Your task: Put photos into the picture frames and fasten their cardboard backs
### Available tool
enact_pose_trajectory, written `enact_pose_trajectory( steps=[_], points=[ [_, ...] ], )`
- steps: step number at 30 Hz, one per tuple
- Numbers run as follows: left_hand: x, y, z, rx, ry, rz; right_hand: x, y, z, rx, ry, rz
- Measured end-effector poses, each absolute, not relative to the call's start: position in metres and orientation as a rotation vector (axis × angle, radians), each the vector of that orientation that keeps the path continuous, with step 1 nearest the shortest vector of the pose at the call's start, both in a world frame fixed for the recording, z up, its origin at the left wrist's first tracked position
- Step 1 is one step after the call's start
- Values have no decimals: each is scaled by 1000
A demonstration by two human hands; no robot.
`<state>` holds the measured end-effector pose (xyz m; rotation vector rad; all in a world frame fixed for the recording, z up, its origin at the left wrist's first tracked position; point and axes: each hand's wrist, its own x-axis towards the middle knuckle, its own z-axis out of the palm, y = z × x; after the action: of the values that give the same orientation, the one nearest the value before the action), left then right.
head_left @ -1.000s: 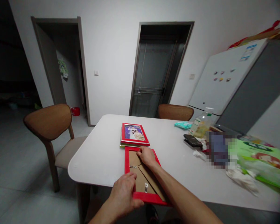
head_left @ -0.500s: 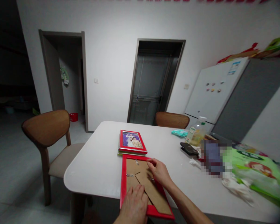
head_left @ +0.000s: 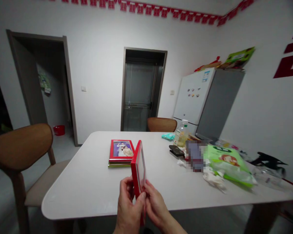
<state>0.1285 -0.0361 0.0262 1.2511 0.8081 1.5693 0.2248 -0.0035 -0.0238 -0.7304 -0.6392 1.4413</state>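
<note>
now upright on edge, the glossy red rectangular frame (head_left: 136,169), earlier face-down, is gripped between the curled left hand (head_left: 129,204) and right hand (head_left: 156,203), fingers partly closed.

Holding bare left hand (head_left: 129,204) and bare right hand (head_left: 156,203) close together, both in a closed grip; curling left fingers, pressing left thumb inward, slanting right forearm up and leftward.

The picture inside the upright red rectangular frame (head_left: 134,169) is too edge-on to read — its lower part is partly covered by fingers. Pixel blocks blur the dark bluish object (head_left: 195,155) — and the picture's edge cuts the dark-red wall lettering (head_left: 289,66).
</note>
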Motion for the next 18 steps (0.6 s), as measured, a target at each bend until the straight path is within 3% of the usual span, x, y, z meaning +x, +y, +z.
enact_pose_trajectory(
  steps=[3,7,12,18],
  points=[
    [129,-22,31,1179,695,1505,264,5,-15,-866,-672,1350],
    [140,-5,17,1289,675,1265,339,30,-17,-1360,-851,1149],
    [167,6,-19,1675,1025,1025,398,59,-25,-1808,-1286,673],
    [180,17,-30,1988,1306,861,415,75,-31,-2007,-1524,305]
  ],
)
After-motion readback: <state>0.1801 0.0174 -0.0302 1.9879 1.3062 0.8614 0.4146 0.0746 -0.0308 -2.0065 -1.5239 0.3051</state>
